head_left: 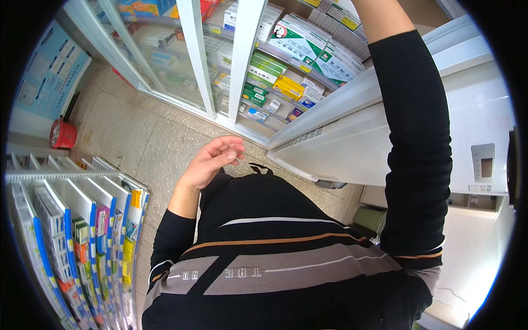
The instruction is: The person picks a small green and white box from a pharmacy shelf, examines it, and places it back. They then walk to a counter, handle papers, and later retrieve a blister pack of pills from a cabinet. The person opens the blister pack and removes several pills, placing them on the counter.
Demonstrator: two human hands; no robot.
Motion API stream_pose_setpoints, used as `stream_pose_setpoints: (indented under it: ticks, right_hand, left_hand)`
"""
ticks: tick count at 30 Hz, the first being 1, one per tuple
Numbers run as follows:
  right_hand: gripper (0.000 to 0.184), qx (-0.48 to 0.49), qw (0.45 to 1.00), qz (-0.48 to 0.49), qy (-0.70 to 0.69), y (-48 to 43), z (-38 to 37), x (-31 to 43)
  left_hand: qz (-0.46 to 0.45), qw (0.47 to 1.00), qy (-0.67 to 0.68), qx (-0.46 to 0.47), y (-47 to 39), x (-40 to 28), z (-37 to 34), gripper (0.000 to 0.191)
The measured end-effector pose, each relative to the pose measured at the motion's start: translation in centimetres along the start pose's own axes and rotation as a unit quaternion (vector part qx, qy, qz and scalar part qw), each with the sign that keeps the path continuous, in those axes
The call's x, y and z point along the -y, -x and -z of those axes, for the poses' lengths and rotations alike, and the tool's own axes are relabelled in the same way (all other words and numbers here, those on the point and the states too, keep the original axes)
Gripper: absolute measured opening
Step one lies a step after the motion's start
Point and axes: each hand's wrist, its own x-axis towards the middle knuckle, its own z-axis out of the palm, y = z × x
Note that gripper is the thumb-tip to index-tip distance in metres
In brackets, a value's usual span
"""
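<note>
My left hand (pixel 212 161) hangs in front of my body with its fingers loosely curled and nothing in it. Beyond it stands a glass-doored cabinet with a white frame (pixel 243 62). My right forearm reaches up past the top edge beside the upper shelves, and the right hand is out of view. Large green-and-white medicine boxes (pixel 299 45) lie stacked on one shelf. Below them sit light green boxes (pixel 266 69), yellow boxes (pixel 288 87) and dark green boxes (pixel 254 95). A blue-and-white box (pixel 258 114) rests on the lowest visible shelf.
To the right, a white appliance (pixel 350 150) with a small control panel (pixel 482 163) adjoins the cabinet. A tiered rack (pixel 78 194) of packages occupies the lower left. Speckled floor (pixel 144 136) runs between, with a red bucket (pixel 64 134) by the left wall.
</note>
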Motion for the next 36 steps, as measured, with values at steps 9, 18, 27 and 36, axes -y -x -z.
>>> stream_pose_setpoints:
  ticks: [9,18,27,36]
  right_hand:
    - [0.027,0.046,0.991,-0.059,0.107,-5.4,-2.6,1.1]
    - [0.032,0.107,0.966,-0.135,-0.192,0.5,-2.0,1.4]
    - [0.035,0.002,0.973,-0.208,0.102,11.5,-20.4,0.9]
    - [0.033,-0.032,0.953,-0.296,0.059,10.9,-19.6,3.2]
  left_hand:
    - [0.028,0.999,0.011,0.023,0.9,-3.0,5.3,0.036]
    - [0.044,0.998,0.031,0.032,1.8,-3.3,7.4,0.037]
    - [0.082,0.997,0.012,0.003,4.5,-4.3,10.0,0.036]
    - [0.09,0.996,-0.026,0.0,5.0,-5.9,10.0,0.039]
